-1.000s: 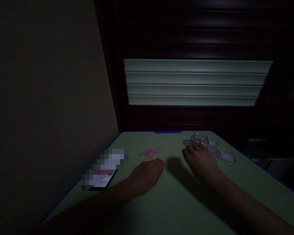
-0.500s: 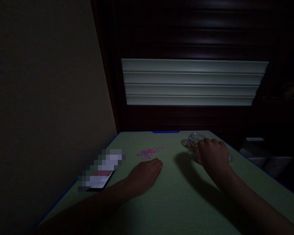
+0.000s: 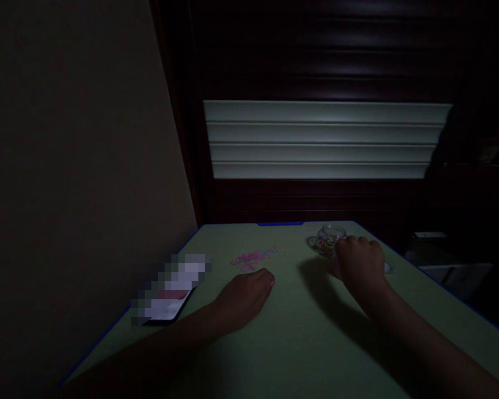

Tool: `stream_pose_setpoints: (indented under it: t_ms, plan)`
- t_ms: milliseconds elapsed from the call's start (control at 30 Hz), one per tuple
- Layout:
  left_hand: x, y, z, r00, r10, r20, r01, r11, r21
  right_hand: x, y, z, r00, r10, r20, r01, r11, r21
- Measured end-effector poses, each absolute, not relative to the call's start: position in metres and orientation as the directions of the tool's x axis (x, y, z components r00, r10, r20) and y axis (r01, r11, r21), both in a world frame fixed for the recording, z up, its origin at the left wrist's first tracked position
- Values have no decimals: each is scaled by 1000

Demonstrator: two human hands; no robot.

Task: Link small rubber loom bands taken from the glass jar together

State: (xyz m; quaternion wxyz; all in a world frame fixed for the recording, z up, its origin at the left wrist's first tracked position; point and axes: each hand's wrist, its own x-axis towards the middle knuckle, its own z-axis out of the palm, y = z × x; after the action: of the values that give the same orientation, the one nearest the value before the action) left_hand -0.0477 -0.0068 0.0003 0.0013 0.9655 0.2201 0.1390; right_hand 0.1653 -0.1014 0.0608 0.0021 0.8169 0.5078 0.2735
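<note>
My left hand point(image 3: 246, 298) rests on the green tabletop with its fingers lying loosely forward, holding nothing that shows. Just beyond its fingers is a loose pile of thin pink and purple strands, perhaps small rubber bands point(image 3: 251, 260). At the right, my right hand point(image 3: 361, 267) is closed with its knuckles up, and its fingertips are hidden behind the back of the hand. Something pinkish point(image 3: 335, 268) shows at its left edge, too dark to name. Right behind that hand stands a clear, lidless jar point(image 3: 331, 239) with multicoloured small pieces inside.
A phone-like flat device point(image 3: 172, 307), partly blurred out, lies near the left edge of the green table point(image 3: 291, 343). A clear rounded piece point(image 3: 388, 267) peeks out beside my right wrist. A wall point(image 3: 87, 166) rises at left; a slatted panel point(image 3: 320, 138) stands behind.
The whole view has shifted very slightly. Both hands keep almost the same place and pose, and the pile and jar look unchanged.
</note>
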Motion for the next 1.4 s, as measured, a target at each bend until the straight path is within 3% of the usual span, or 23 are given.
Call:
stream_pose_setpoints:
  t_ms: [1167, 1400]
  plan:
    - [-47, -7, 1, 867, 427, 256, 428, -902, 56, 166, -99, 55, 277, 835, 476, 852, -442, 280]
    - [-48, -6, -1, 870, 413, 268, 414, -909, 57, 161, -96, 51, 139, 874, 465, 901, -307, 308]
